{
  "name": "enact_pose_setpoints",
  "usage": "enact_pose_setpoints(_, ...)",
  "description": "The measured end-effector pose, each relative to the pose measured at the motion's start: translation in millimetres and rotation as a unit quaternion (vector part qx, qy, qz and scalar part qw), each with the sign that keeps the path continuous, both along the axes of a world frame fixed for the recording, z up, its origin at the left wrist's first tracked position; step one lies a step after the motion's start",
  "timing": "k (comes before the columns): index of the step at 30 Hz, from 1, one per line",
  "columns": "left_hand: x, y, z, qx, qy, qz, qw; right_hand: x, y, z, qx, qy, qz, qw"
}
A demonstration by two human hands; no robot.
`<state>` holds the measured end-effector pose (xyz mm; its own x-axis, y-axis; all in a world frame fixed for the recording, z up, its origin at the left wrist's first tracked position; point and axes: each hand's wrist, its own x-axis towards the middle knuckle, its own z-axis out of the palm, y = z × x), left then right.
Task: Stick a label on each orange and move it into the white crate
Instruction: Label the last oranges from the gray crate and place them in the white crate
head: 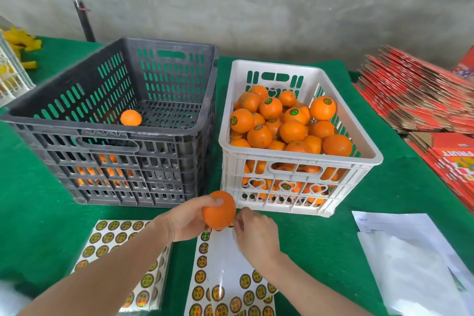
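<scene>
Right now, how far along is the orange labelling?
Mostly done: the white crate is heaped with oranges, several showing labels. In hand: the left hand holds one orange while the right hand works at it over the sticker sheet. Left: a few oranges in the dark crate.

Legible text is scarce. The red carton flats (pixel 454 161) at the right edge carry the word "FRUIT" in light caps, seen upside down from the camera; the rest of the print there is cut off. The round gold-and-black labels on the sticker sheet (pixel 230 287) and on the second sheet (pixel 112 238) bear dark characters, too small and blurred to read. Same round labels sit on oranges in the white crate (pixel 300 159), also unreadable. The white paper (pixel 400 228) shows faint print at its top left corner, not legible.
</scene>
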<state>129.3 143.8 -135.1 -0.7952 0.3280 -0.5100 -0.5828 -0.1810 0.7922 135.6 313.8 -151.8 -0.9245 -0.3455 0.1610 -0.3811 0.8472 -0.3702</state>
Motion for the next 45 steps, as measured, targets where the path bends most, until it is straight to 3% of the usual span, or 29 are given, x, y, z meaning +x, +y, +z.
enact_pose_setpoints(7,-3,0,-4,0.000,-0.005,0.015,1.000,10,0,6,-0.032,0.073,0.018,0.997)
enact_pose_setpoints(14,-2,4,0,0.015,-0.012,0.011,1.000,8,5,1,-0.030,-0.033,-0.005,0.999)
enact_pose_setpoints(20,-1,3,2,0.003,-0.004,0.004,1.000,4,4,-1,-0.107,-0.076,-0.053,0.990)
enact_pose_setpoints(34,4,-3,1,-0.029,-0.009,-0.005,1.000,14,-2,-10,-0.161,-0.079,-0.092,0.979)
enact_pose_setpoints(37,4,-8,2,-0.030,0.005,0.013,0.999,14,-3,-8,-0.223,-0.136,-0.120,0.958)
enact_pose_setpoints(41,4,-19,9,0.040,0.034,0.056,0.997,10,8,15,-0.368,-0.239,-0.135,0.889)
enact_pose_setpoints(43,7,-22,14,0.073,0.055,0.053,0.994,8,14,35,-0.427,-0.270,-0.095,0.858)
enact_pose_setpoints(45,9,-21,21,0.079,0.079,0.039,0.993,6,17,57,-0.444,-0.285,-0.030,0.849)
